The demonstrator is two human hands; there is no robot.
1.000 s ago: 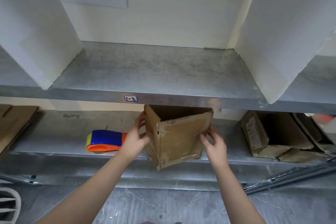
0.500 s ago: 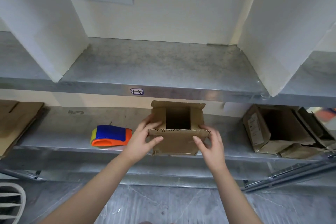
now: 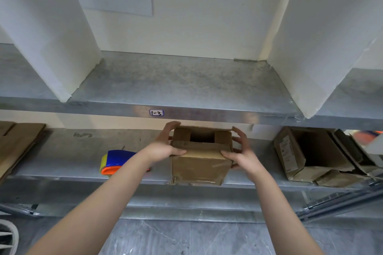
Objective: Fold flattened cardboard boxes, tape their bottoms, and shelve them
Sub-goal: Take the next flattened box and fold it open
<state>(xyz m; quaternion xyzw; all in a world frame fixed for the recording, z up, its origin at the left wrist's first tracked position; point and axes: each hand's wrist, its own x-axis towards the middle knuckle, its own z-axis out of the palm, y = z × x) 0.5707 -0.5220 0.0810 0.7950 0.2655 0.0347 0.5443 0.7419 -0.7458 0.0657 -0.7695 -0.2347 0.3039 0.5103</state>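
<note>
A small brown cardboard box (image 3: 200, 166) stands upright at the front edge of the lower metal shelf (image 3: 62, 151), with its top flaps folded partly inward and a dark gap between them. My left hand (image 3: 165, 145) grips the box's left side, thumb on the front top edge. On the opposite side, my right hand (image 3: 241, 152) holds the box, fingers curled round its upper corner. A blue, yellow and orange tape dispenser (image 3: 116, 161) lies on the same shelf to the left, partly hidden by my left forearm.
The upper shelf (image 3: 186, 85), labelled 1-3, is bounded by white dividers (image 3: 47, 33). Flattened cardboard (image 3: 18, 143) lies at the lower shelf's left end. An open brown box (image 3: 310, 155) with loose flaps lies at the right. Grey tiled floor shows below.
The box was tilted and held up a second ago; it now stands upright on the lower shelf. Both hands shifted from its flaps to its sides.
</note>
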